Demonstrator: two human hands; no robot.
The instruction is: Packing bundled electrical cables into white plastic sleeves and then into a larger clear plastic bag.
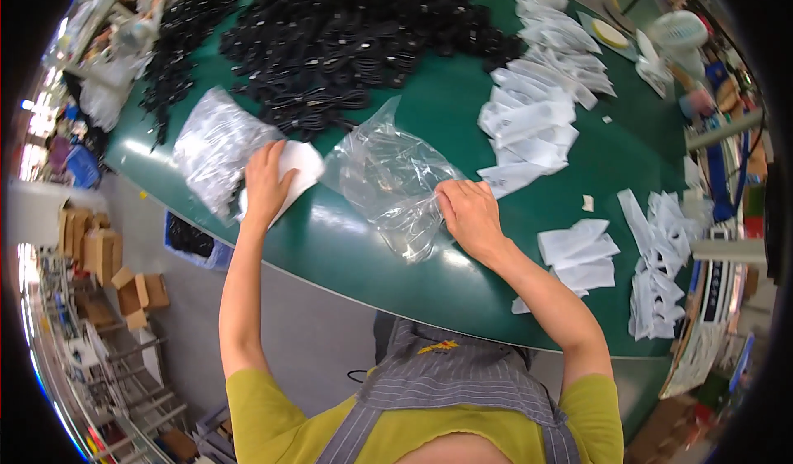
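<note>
My right hand (pixel 471 216) pinches the right side of a large clear plastic bag (pixel 388 175), which lies crumpled and spread out on the green table. My left hand (pixel 266 185) lies with fingers stretched out over a white, flat, sheet-like piece (pixel 304 171), whose exact kind I cannot make out. Partly under that hand, to its left, sits a pile of clear plastic bags (pixel 211 142). Just beyond both hands is a big heap of black coiled cables (pixel 347 26).
Rows of small white packets (pixel 529 121) overlap at the right, with more packets (pixel 580 253) nearer me and others (pixel 657 274) by the right edge. A fan (pixel 677 30) stands far right. Below left are a blue crate (pixel 197 241) and cardboard boxes (pixel 142 295).
</note>
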